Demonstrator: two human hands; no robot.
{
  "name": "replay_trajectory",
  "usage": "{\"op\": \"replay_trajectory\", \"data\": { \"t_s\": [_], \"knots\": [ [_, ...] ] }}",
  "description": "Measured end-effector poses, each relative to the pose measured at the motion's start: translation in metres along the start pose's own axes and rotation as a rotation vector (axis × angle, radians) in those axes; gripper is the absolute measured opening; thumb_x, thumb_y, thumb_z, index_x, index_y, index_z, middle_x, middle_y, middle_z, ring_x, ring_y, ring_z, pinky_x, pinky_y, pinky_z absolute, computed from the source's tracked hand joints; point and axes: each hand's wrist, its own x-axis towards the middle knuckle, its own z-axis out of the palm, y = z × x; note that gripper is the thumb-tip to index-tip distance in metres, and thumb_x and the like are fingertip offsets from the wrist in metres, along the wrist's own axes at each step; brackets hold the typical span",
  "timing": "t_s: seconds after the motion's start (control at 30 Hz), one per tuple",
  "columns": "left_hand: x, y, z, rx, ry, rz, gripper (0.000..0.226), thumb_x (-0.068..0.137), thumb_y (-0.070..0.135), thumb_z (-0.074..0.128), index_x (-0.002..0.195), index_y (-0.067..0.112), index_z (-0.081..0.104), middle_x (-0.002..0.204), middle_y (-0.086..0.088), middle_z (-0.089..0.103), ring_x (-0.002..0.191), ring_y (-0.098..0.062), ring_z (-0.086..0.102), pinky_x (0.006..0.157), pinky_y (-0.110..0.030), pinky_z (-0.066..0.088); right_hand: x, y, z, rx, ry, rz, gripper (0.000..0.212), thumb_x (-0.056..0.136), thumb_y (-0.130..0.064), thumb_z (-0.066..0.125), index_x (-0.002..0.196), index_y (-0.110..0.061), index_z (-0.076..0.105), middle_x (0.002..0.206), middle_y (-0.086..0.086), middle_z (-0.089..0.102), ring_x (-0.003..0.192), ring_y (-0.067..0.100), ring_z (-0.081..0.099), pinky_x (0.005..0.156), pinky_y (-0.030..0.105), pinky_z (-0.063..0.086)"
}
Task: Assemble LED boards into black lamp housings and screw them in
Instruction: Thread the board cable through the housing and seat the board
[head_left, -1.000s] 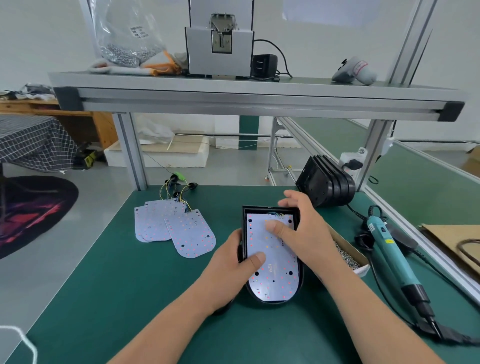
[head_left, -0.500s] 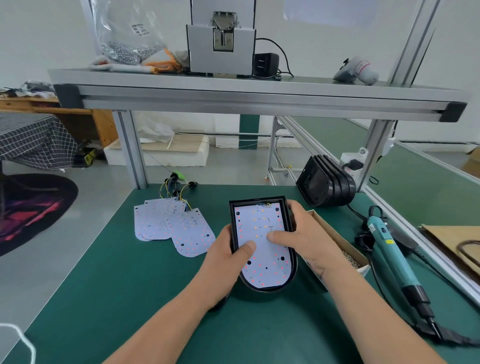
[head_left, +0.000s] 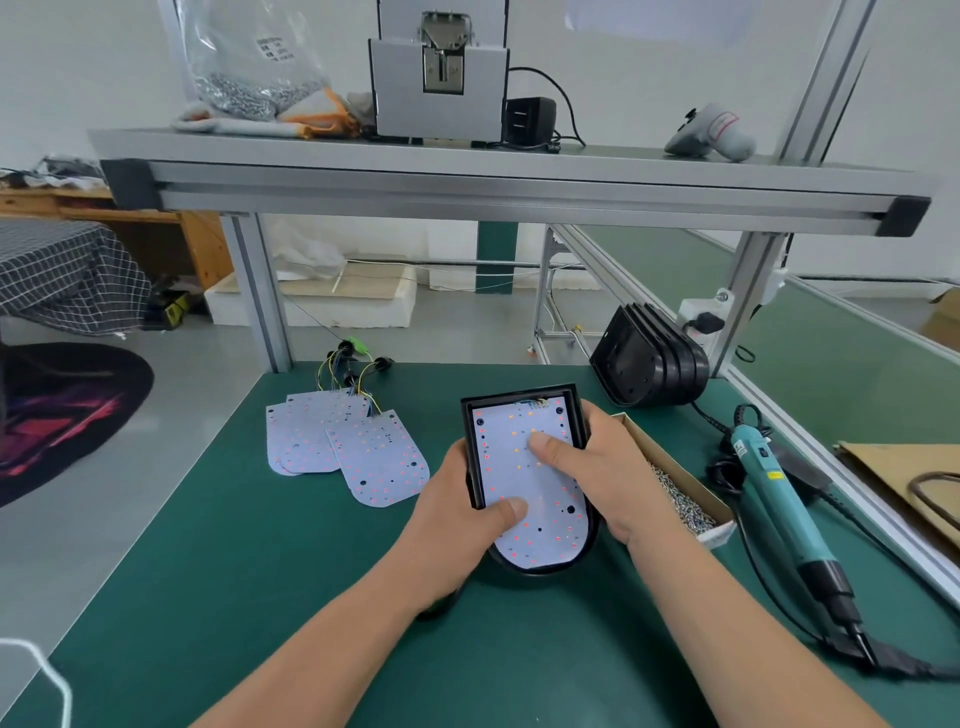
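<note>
A black lamp housing is lifted off the green table and tilted toward me, with a white LED board lying inside it. My left hand grips the housing's left edge, thumb pressing on the board's lower part. My right hand grips the right edge, thumb pressing on the board's middle. Loose LED boards with yellow wires lie on the table to the left. A stack of empty black housings stands at the back right.
A cardboard box of screws sits just right of my right hand. A teal electric screwdriver with a black cable lies further right. An aluminium shelf spans overhead, carrying a grey machine and a bag of screws.
Both hands have lifted the housing with its board off the table and tilted it toward me. My right hand moved from on top of the board to the housing's right edge.
</note>
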Motion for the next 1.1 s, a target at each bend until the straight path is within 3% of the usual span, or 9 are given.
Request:
{"op": "replay_trajectory", "data": {
  "t_s": [0.17, 0.23, 0.37, 0.43, 0.5, 0.6, 0.73, 0.83, 1.1],
  "knots": [
    [0.002, -0.001, -0.011, -0.020, -0.178, -0.048, 0.076, 0.082, 0.011, 0.086, 0.142, 0.030, 0.045, 0.131, 0.012, 0.071, 0.122, -0.011, 0.069, 0.100, -0.032, 0.058, 0.000, -0.003, 0.001, 0.031, 0.064, -0.015, 0.039, 0.082, -0.025, 0.084, 0.117, -0.015, 0.068, 0.108, 0.004, 0.080, 0.099, 0.027, 0.077, 0.092, 0.056, 0.061],
    [0.002, -0.001, -0.011, 0.000, -0.151, -0.037, 0.077, 0.078, 0.012, 0.085, 0.141, 0.031, 0.046, 0.130, 0.012, 0.072, 0.121, -0.012, 0.070, 0.102, -0.038, 0.058, 0.001, -0.002, 0.001, 0.015, 0.050, -0.030, 0.039, 0.085, -0.021, 0.085, 0.119, -0.016, 0.067, 0.111, 0.003, 0.079, 0.102, 0.026, 0.077, 0.095, 0.058, 0.059],
    [0.005, 0.000, -0.008, -0.108, -0.002, -0.038, 0.076, 0.074, 0.013, 0.081, 0.142, 0.021, 0.047, 0.130, 0.004, 0.074, 0.121, -0.017, 0.070, 0.102, -0.043, 0.057, 0.000, 0.000, -0.017, -0.031, -0.273, 0.048, 0.074, 0.076, -0.016, 0.089, 0.141, -0.015, 0.054, 0.132, 0.006, 0.072, 0.125, 0.027, 0.068, 0.107, 0.051, 0.052],
    [0.007, -0.001, -0.010, -0.151, 0.015, -0.045, 0.074, 0.075, 0.013, 0.080, 0.142, 0.016, 0.047, 0.131, -0.001, 0.073, 0.121, -0.021, 0.070, 0.095, -0.040, 0.058, 0.001, 0.001, -0.024, -0.140, -0.363, 0.078, 0.071, 0.077, -0.015, 0.088, 0.141, -0.015, 0.056, 0.131, 0.004, 0.073, 0.124, 0.025, 0.068, 0.110, 0.053, 0.050],
    [0.007, -0.002, -0.009, -0.132, 0.032, -0.028, 0.070, 0.077, 0.014, 0.079, 0.141, 0.018, 0.049, 0.129, 0.001, 0.074, 0.118, -0.020, 0.071, 0.088, -0.036, 0.057, 0.001, 0.002, -0.025, -0.234, -0.342, 0.058, 0.061, 0.081, -0.015, 0.086, 0.135, -0.017, 0.060, 0.124, 0.001, 0.076, 0.118, 0.023, 0.071, 0.108, 0.053, 0.052],
    [0.007, -0.002, -0.007, -0.160, 0.037, -0.030, 0.067, 0.081, 0.011, 0.078, 0.142, 0.014, 0.049, 0.131, -0.001, 0.073, 0.120, -0.019, 0.070, 0.095, -0.038, 0.058, 0.001, -0.001, -0.020, -0.285, -0.274, 0.013, 0.054, 0.082, -0.020, 0.084, 0.132, -0.022, 0.063, 0.119, -0.003, 0.077, 0.113, 0.018, 0.072, 0.105, 0.053, 0.054],
    [0.005, 0.000, -0.010, -0.226, 0.036, -0.051, 0.063, 0.080, 0.019, 0.078, 0.136, 0.019, 0.051, 0.123, -0.003, 0.075, 0.098, -0.015, 0.072, 0.067, -0.021, 0.056, -0.001, 0.000, -0.018, -0.262, -0.328, 0.018, 0.061, 0.083, -0.021, 0.083, 0.138, -0.028, 0.057, 0.119, -0.008, 0.075, 0.110, 0.015, 0.072, 0.091, 0.045, 0.062],
    [0.004, 0.001, -0.012, -0.246, 0.019, -0.071, 0.070, 0.077, 0.024, 0.084, 0.137, 0.019, 0.049, 0.123, -0.006, 0.075, 0.097, -0.020, 0.072, 0.065, -0.028, 0.056, -0.003, -0.001, -0.016, -0.219, -0.395, 0.028, 0.068, 0.081, -0.018, 0.085, 0.140, -0.028, 0.052, 0.115, -0.005, 0.074, 0.099, 0.018, 0.074, 0.072, 0.036, 0.062],
    [0.009, 0.002, -0.016, -0.198, 0.022, -0.045, 0.073, 0.073, 0.016, 0.084, 0.136, 0.013, 0.049, 0.117, -0.013, 0.074, 0.087, -0.021, 0.070, 0.059, -0.032, 0.054, -0.003, -0.001, -0.006, -0.240, -0.293, -0.012, 0.058, 0.079, -0.022, 0.086, 0.127, -0.033, 0.056, 0.108, -0.009, 0.075, 0.092, 0.018, 0.075, 0.061, 0.038, 0.062]
  ]
}}
